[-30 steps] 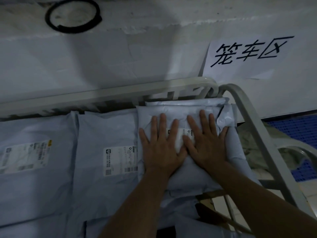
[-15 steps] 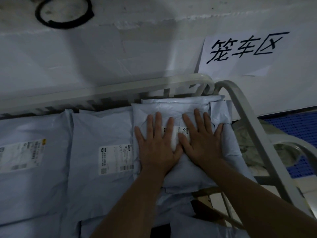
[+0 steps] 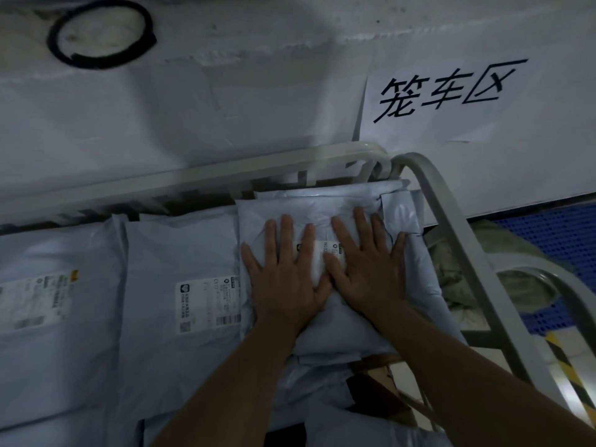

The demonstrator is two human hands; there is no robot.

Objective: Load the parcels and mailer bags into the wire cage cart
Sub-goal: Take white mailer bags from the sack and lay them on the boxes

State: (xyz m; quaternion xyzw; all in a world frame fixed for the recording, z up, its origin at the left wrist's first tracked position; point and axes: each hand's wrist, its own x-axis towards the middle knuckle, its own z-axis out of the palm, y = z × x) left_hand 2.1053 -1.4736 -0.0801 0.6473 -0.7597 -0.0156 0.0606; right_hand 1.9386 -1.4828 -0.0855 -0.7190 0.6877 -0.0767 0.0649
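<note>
A pale blue mailer bag lies on top of the stack in the right rear corner of the wire cage cart. My left hand and my right hand press flat on it side by side, fingers spread and straight, half covering its white label. Two more mailer bags, one in the middle and one at the left, lie flat beside it with their labels up. Further bags fill the cart below my forearms.
The cart's rear rail stands against a white wall with a paper sign and a black ring. Right of the cart are a grey-green sack, a blue perforated surface and yellow-black floor tape.
Both hands stay pressed flat on the top mailer bag. Only the view has shifted slightly; the bags have not moved.
</note>
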